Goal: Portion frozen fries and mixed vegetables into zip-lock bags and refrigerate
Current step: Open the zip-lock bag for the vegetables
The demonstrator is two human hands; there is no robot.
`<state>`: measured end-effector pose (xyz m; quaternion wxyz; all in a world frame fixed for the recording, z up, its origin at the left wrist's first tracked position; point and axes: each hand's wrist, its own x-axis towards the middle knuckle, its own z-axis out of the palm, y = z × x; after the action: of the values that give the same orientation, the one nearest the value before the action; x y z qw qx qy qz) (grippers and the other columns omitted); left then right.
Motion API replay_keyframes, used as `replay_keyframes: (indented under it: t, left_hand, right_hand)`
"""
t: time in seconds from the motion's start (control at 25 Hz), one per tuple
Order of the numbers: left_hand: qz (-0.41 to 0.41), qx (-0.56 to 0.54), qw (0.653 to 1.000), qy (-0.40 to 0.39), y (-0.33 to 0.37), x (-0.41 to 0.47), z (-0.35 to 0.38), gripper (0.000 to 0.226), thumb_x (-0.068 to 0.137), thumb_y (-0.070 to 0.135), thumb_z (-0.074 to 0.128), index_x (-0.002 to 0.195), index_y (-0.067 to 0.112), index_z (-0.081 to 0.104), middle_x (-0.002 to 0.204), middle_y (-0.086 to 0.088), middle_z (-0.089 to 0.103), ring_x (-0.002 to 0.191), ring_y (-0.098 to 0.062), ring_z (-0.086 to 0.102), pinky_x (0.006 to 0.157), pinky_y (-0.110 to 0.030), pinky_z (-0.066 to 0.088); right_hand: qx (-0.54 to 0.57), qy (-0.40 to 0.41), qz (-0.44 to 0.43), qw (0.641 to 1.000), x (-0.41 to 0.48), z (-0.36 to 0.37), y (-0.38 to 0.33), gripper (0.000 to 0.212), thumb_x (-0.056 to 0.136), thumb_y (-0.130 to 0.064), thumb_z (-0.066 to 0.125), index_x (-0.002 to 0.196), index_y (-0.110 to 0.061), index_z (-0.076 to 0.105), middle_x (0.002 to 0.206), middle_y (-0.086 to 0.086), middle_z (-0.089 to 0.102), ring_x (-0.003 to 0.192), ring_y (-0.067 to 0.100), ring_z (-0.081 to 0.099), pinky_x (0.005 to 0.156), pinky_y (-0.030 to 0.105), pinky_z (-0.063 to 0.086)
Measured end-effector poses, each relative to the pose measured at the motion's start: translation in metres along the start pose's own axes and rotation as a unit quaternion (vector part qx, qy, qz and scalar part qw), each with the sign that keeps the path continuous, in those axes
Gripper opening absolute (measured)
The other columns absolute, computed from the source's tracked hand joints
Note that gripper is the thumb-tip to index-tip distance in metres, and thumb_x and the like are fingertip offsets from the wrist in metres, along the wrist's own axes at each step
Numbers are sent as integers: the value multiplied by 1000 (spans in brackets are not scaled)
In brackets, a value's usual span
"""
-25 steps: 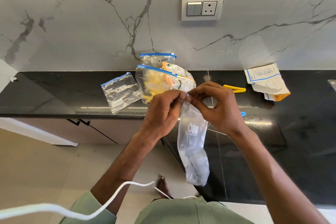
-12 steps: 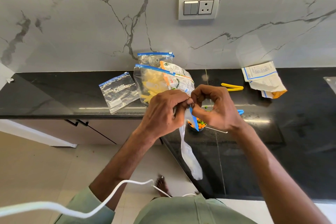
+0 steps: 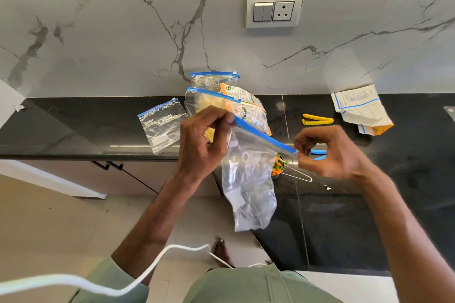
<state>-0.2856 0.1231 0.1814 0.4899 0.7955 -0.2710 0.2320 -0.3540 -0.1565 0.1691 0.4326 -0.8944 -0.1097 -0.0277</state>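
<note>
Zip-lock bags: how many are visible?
4. Held bag between left hand and right hand; flat bag on the counter; fries bag farther back; rear bag behind it. Others may be hidden.

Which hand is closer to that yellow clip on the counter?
The right hand: the yellow clip lies just beyond it. The left hand is farther off to the clip's left. Both pinch the zip-lock bag.

A home kitchen: a polished black stone counter (image 3: 73,125) runs beneath and beyond the grip, a marble-veined wall (image 3: 123,32) with a switch-and-socket plate (image 3: 274,8) stands above it, cabinet doors (image 3: 147,172) with dark handles lie lower left, by a tiled floor (image 3: 49,216)
</note>
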Motion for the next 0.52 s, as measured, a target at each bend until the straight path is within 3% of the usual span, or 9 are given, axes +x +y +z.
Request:
replay_keyframes:
  t: [0.12, 0.24, 0.32, 0.44, 0.52]
  left_hand:
    - [-28, -50, 998, -32, -2, 1, 7, 14, 101, 6, 61, 91, 5, 71, 82, -1, 72, 77, -21, 71, 70, -43, 58]
    - [-53, -78, 995, -27, 2, 5, 11, 14, 102, 13, 61, 95, 8, 72, 86, 7, 73, 80, -13, 71, 72, -41, 59]
    - [-66, -83, 994, -35, 4, 7, 9, 9, 101, 14, 63, 105, 12, 71, 91, 7, 75, 83, -11, 72, 76, -41, 59]
    - [-106, -129, 976, -142, 10, 4, 6, 55, 92, 16, 77, 141, 17, 53, 108, 2, 77, 104, -14, 73, 96, -34, 56]
    - [-134, -148, 963, -179, 11, 0, 8, 69, 85, 17, 84, 144, 19, 50, 104, 0, 78, 99, -15, 75, 95, -31, 56]
  right_hand:
    - [16, -1, 0, 1000, 4, 2, -19, 24, 89, -27, 83, 111, -21, 76, 106, -14, 77, 100, 5, 72, 90, 25, 56]
    - [83, 23, 10, 996, 14, 29, -33, 17, 98, -26, 73, 111, -19, 80, 102, -15, 79, 93, 5, 74, 89, 23, 57]
    - [94, 51, 9, 994, 17, 41, -33, 15, 98, -18, 73, 108, -26, 80, 95, -14, 80, 86, 5, 75, 84, 25, 59]
    - [130, 84, 23, 988, 16, 46, -30, 26, 96, -10, 75, 104, -35, 77, 88, -12, 80, 79, 10, 78, 78, 26, 62]
    - [153, 83, 32, 984, 16, 48, -32, 22, 93, -11, 78, 105, -30, 78, 83, -11, 80, 75, 10, 78, 74, 22, 60]
